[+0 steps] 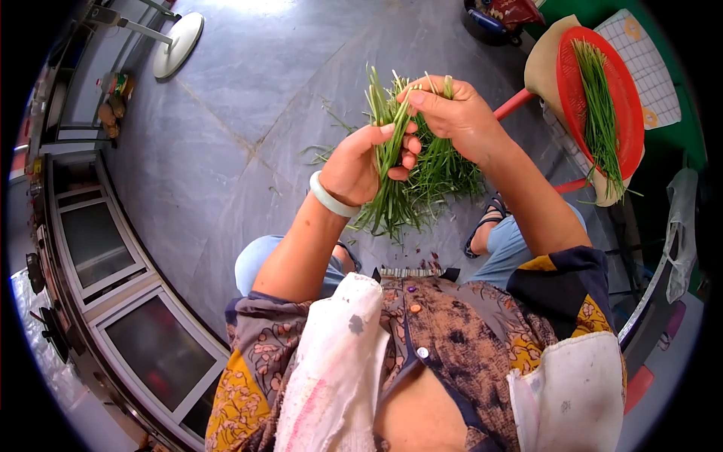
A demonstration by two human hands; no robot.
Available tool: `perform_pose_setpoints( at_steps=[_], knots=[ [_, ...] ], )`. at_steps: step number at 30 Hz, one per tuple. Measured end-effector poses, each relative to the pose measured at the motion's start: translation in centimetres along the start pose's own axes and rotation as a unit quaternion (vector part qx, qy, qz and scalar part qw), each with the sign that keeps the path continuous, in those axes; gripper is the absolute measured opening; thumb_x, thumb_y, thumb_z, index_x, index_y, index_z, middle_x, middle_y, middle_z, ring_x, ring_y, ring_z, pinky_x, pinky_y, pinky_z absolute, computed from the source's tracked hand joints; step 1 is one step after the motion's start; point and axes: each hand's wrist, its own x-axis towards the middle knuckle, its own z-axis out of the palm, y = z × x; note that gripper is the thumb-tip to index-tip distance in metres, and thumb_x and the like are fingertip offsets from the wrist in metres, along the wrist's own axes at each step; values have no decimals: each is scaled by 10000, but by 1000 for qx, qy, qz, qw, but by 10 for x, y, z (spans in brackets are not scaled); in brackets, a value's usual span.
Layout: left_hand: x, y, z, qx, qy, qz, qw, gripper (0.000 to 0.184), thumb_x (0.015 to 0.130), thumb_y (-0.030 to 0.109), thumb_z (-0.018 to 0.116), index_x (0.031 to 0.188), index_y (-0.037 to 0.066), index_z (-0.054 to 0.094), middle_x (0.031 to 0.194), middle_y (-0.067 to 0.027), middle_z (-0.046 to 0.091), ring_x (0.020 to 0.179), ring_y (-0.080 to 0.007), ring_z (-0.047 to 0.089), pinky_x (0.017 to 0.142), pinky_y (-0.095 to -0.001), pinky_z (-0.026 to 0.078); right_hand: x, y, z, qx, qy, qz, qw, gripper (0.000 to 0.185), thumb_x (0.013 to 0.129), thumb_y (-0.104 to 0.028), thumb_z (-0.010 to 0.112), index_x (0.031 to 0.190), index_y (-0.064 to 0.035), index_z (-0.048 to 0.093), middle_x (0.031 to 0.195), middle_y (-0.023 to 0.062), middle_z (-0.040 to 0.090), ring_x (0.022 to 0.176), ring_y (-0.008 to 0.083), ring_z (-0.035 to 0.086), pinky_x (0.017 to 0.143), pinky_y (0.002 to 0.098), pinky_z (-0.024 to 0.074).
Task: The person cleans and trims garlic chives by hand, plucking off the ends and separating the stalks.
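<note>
My left hand [354, 167], with a pale bangle on its wrist, is closed around a bunch of green garlic chives [388, 143]. The pale stem ends point up and away from me, and the leaves hang below the fist. My right hand [459, 117] is closed in a pinch at the stem ends, thumb against fingers, with a few chive stems in its grip. Beneath both hands a loose pile of chives [452, 167] lies on the floor between my feet, partly hidden by the hands.
To the right, a red plastic basket [636, 113] holds a bundle of long chives [599, 105]. Red bars [514, 104] show under it. Glass-fronted cabinets [98, 241] line the left side. A round white stand base [179, 45] rests on the grey tiled floor [226, 98].
</note>
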Motion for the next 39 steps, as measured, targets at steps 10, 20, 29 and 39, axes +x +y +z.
perform_pose_setpoints(
  at_steps=[10, 20, 29, 39],
  knots=[
    [6, -4, -8, 48, 56, 53, 996, 238, 925, 195, 573, 1097, 31, 572, 846, -35, 573, 675, -108, 496, 531, -220, 376, 2, 5, -2, -27, 30, -12, 999, 228, 917, -194, 602, 1031, -11, 676, 715, -50, 575, 513, 0, 355, 452, 182, 256],
    [6, -2, -3, 165, 111, 50, 979, 173, 917, 187, 587, 836, 38, 552, 697, 2, 489, 544, -91, 412, 497, -243, 319, 11, -33, -52, 112, 176, -187, 960, 291, 985, -248, 502, 813, -25, 575, 753, 37, 566, 514, 71, 345, 448, 224, 258],
    [2, 4, -14, 216, 143, 36, 965, 168, 922, 159, 587, 796, 58, 540, 701, 5, 490, 562, -84, 410, 495, -234, 309, -12, -75, -128, 227, 250, -288, 896, 255, 1024, -245, 395, 884, -48, 477, 823, 92, 513, 619, 107, 378, 529, 233, 313],
    [2, 7, -12, 167, 91, 56, 980, 272, 961, 209, 495, 1076, -15, 598, 765, -23, 542, 569, -94, 415, 502, -231, 324, -11, -61, -80, 72, 140, -153, 976, 274, 995, -278, 462, 886, -53, 575, 750, 50, 576, 683, 153, 562, 621, 307, 502]
  ],
)
